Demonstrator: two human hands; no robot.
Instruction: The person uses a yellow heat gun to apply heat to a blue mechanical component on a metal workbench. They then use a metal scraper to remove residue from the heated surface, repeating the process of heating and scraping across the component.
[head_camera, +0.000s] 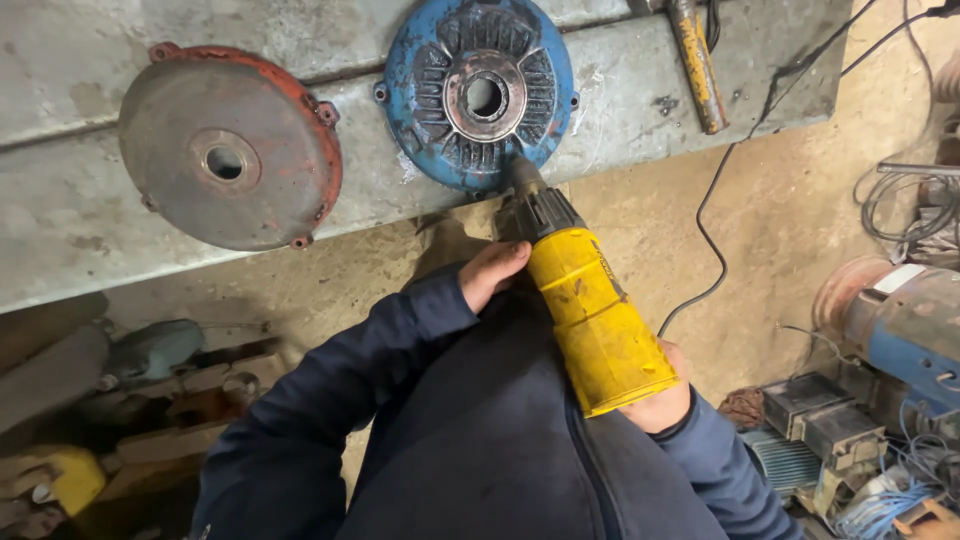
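On yellow tool — both hands clamped

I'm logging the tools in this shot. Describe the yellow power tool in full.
The yellow plastic-bodied power tool is scuffed and dirty, with a dark ribbed metal nose. It points up and away at the round blue metal motor end cover leaning on the grey slab. The left hand grips near the nose; the right hand holds the rear end.

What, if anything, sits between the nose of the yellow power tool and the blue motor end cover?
Nothing visible. The yellow power tool, held by the left hand and right hand, has its dark nose right at the lower rim of the blue end cover. The red cover lies apart, to the side.
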